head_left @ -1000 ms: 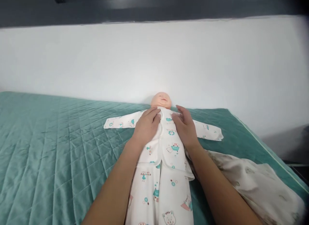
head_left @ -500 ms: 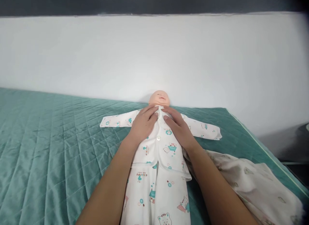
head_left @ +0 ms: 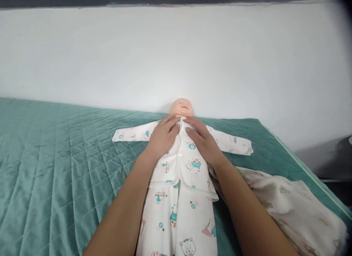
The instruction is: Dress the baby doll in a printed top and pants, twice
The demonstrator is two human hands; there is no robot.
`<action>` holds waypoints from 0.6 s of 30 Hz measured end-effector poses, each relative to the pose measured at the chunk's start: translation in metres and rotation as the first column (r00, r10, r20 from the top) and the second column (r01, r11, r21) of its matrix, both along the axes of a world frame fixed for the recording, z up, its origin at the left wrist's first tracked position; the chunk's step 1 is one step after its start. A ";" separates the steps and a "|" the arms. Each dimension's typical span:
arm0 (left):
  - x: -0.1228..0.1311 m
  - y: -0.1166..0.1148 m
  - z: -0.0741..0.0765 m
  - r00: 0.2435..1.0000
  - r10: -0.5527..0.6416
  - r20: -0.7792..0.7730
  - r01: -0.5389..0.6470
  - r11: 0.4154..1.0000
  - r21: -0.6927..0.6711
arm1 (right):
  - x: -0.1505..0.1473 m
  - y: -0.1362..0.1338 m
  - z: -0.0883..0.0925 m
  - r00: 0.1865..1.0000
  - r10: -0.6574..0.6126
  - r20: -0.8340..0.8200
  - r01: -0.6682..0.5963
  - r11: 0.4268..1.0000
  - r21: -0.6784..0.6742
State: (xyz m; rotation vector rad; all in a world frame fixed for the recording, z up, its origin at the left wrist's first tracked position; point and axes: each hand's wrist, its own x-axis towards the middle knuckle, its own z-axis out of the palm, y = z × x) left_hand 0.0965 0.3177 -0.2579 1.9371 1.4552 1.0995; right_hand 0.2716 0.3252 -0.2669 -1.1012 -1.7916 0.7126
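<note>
A baby doll [head_left: 181, 106] lies on its back on a teal quilted mattress [head_left: 55, 157], dressed in a white printed sleepsuit [head_left: 181, 182] with both sleeves spread out. My left hand [head_left: 162, 137] rests on the left side of the doll's chest, fingers bent towards the collar. On the right side of the chest lies my right hand [head_left: 202, 140], its fingertips at the neckline. Both hands press on or pinch the suit's front opening near the top; I cannot see exactly what the fingertips hold. A white button [head_left: 180, 153] shows just below them.
A crumpled cream printed cloth [head_left: 291, 208] lies on the mattress to the right of the doll. A white wall [head_left: 176, 58] runs right behind the doll's head. The mattress edge drops off at the far right to a dark floor.
My right hand slid inward from the doll's right shoulder to the neckline, meeting my left hand. The view tilted slightly downward.
</note>
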 end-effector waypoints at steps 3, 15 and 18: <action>0.000 0.000 0.000 1.000 -0.002 -0.008 0.002 1.000 -0.004 | 0.001 0.001 0.000 0.999 0.015 0.038 -0.014 1.000 -0.027; 0.001 -0.004 0.006 0.999 -0.001 -0.034 0.000 1.000 -0.020 | -0.003 -0.004 0.001 0.999 -0.051 0.010 0.051 0.999 -0.020; 0.001 -0.004 0.005 0.999 -0.003 -0.048 0.003 1.000 -0.014 | -0.002 -0.003 0.003 0.997 -0.002 0.082 0.001 1.000 0.009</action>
